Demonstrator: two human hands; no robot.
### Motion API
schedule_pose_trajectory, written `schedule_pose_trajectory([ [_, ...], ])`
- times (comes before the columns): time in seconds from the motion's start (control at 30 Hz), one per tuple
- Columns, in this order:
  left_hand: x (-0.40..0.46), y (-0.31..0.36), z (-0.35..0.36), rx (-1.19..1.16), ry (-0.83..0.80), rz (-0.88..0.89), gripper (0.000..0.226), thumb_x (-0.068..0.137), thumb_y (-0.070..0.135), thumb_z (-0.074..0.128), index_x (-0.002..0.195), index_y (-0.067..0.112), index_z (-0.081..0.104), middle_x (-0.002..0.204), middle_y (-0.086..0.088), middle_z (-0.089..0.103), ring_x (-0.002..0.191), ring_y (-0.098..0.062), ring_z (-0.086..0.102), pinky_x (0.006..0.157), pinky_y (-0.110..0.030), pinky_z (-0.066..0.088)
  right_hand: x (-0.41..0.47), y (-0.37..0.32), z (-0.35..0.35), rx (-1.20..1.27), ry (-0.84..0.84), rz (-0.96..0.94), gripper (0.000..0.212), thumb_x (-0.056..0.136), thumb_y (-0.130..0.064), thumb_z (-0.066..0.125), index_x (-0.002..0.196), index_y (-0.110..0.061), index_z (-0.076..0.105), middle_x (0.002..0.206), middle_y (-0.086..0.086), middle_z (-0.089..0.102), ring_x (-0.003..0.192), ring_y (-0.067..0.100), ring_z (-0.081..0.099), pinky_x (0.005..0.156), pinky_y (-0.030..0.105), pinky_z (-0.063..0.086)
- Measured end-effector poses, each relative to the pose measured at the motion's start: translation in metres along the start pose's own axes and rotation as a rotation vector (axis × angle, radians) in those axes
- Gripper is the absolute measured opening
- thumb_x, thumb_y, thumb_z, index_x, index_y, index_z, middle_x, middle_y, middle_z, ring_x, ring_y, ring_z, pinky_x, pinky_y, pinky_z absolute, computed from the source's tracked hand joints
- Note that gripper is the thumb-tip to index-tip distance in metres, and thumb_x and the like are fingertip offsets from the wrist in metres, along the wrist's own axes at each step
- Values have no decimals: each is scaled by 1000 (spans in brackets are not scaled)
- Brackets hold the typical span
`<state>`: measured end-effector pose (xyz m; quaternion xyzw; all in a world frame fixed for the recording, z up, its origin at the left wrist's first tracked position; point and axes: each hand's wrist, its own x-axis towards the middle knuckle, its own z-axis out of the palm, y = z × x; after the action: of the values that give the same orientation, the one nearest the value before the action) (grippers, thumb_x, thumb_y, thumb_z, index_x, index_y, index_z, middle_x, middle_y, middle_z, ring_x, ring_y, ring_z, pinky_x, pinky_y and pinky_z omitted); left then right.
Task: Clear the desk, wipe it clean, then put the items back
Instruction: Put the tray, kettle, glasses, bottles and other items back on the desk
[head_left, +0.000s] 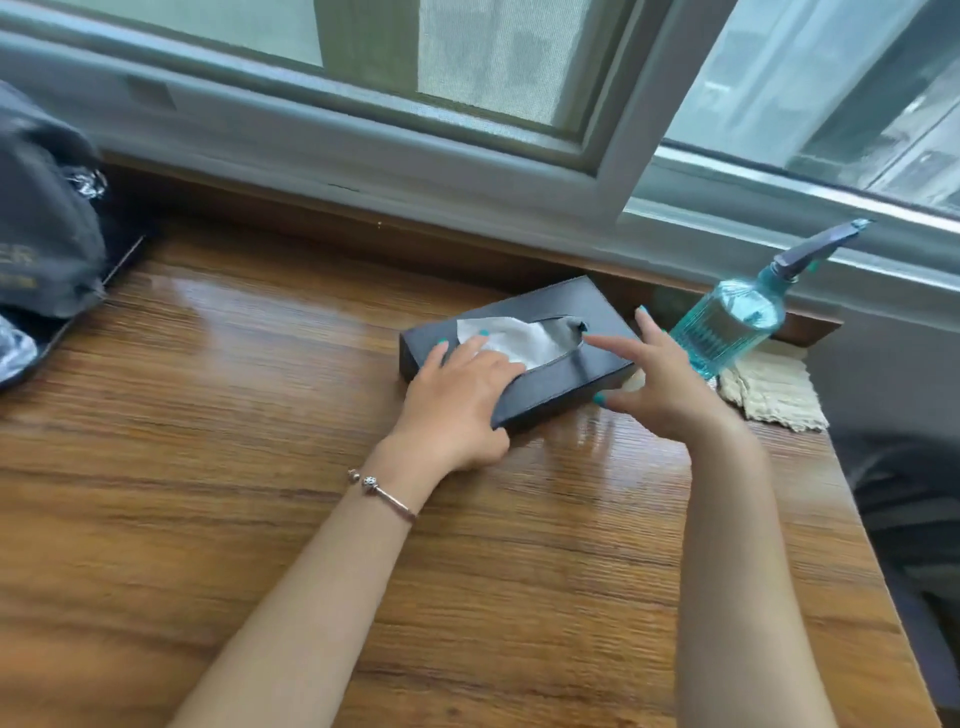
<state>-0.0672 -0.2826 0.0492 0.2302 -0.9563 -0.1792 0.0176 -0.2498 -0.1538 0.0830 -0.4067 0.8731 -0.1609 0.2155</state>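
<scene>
A dark grey tissue box (587, 306) lies on the wooden desk (234, 441) near the window, with a white tissue (524, 335) sticking out of its slot. My left hand (457, 405) lies flat on the box's near left end, fingers straight over the tissue and thumb against the front side. My right hand (654, 379) hovers at the box's right end with fingers spread, its thumb close to the box's near corner; whether it touches the box is unclear.
A teal glass spray bottle (727, 322) stands at the right, just behind my right hand, on a beige woven cloth (774, 389). A dark bag (41, 234) sits at the desk's left edge. The window sill runs along the back; the desk ends at the right.
</scene>
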Motion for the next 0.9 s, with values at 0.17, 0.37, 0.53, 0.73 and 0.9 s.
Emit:
schedule_pose_trajectory([
  [0.17,-25,-59,-24,-13,63,-205,71,86,12,58,147,35,31,159,6,17,147,-19,12,118,-39,18,8,-10,19,5,-10,-82,59,83,-19,76,132,-43,55,163,0,11,150,22,3,119,45,11],
  [0.37,-17,-63,-29,33,-97,-96,65,95,43,50,149,49,14,162,9,0,149,-21,-9,119,-52,-2,13,-34,60,274,68,-159,61,82,-15,77,134,-37,54,161,0,18,149,16,14,115,25,12],
  [0.53,-17,-77,-13,208,-147,-99,75,93,61,41,148,51,-8,162,4,-13,146,-28,-21,118,-52,-10,19,-38,88,268,241,-158,57,80,-21,78,130,-41,57,159,2,24,146,21,21,119,36,19],
  [0.73,-14,-94,-12,223,-40,-81,79,86,71,43,148,53,-3,161,-6,-17,147,-23,-18,118,-47,-7,22,-49,106,193,323,-132,54,84,-33,74,133,-45,53,161,-3,19,146,24,15,115,36,19],
  [0.9,-5,-110,-21,168,-54,-128,87,82,72,49,150,48,-1,162,-3,-13,148,-19,-17,117,-46,-7,29,-65,112,138,329,-71,53,87,-40,69,135,-48,49,162,-8,15,148,21,12,113,39,28],
])
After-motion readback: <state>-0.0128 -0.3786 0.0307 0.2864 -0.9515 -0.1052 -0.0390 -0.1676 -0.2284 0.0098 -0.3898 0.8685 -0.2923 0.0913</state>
